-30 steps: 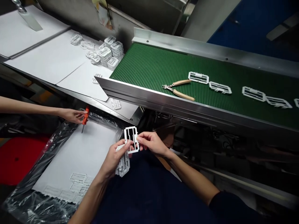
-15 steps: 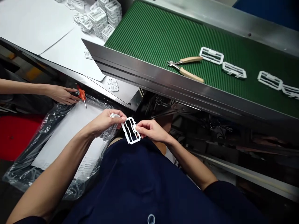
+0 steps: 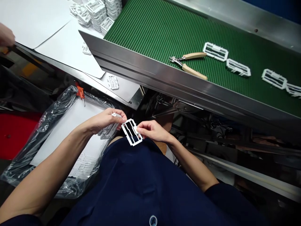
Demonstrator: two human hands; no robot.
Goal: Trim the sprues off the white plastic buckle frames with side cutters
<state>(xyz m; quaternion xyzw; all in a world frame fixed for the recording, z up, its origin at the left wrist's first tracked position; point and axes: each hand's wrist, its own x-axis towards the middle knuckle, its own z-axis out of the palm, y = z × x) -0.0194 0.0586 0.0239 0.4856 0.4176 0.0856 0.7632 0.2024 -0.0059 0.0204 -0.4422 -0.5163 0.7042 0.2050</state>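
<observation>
A white plastic frame with slotted openings is held in front of my dark blue clothing. My left hand pinches its upper left corner between thumb and fingers. More white pieces show tucked in that same hand, partly hidden by the fingers. On the frame's right edge, my right hand grips a small tab with thumb and forefinger. Below my left hand, further white frames lie at the edge of a plastic-lined container.
Cutters with tan handles lie on the green conveyor belt, near several white frames. Stacks of frames stand on the white-covered table. An orange-handled tool rests on the container. A co-worker's hand is at far left.
The co-worker's hand has left the orange-handled tool and moved up to the left, leaving the tool behind. My hands keep their hold on the white frame, which has barely shifted. The view has tilted slightly.
</observation>
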